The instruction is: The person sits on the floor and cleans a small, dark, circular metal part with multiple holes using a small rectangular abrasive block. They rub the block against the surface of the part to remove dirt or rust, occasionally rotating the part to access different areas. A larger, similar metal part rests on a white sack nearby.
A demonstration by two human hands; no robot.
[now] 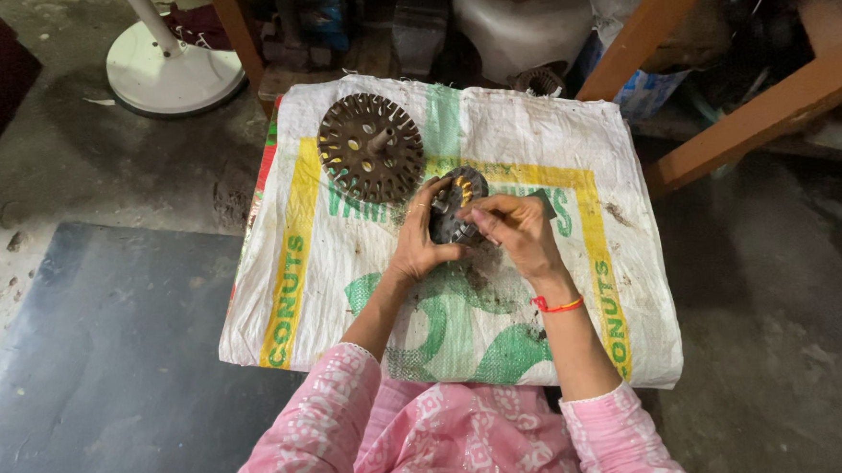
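My left hand [419, 238] and my right hand [519, 233] both grip a small round dark metal motor core [450, 206] with slotted teeth, held just above a white woven sack [347, 298]. The left hand cups its left side; the right-hand fingers pinch its right edge. A larger round slotted metal disc with a centre shaft [370, 148] lies flat on the sack, just up and left of my hands. A red thread band circles my right wrist. Pink patterned sleeves cover both forearms.
The sack covers a low surface, printed in green and yellow. A white round fan base [174, 72] stands on the concrete floor at the upper left. Orange wooden beams [770, 108] cross at the upper right. A dark mat [101, 359] lies to the left.
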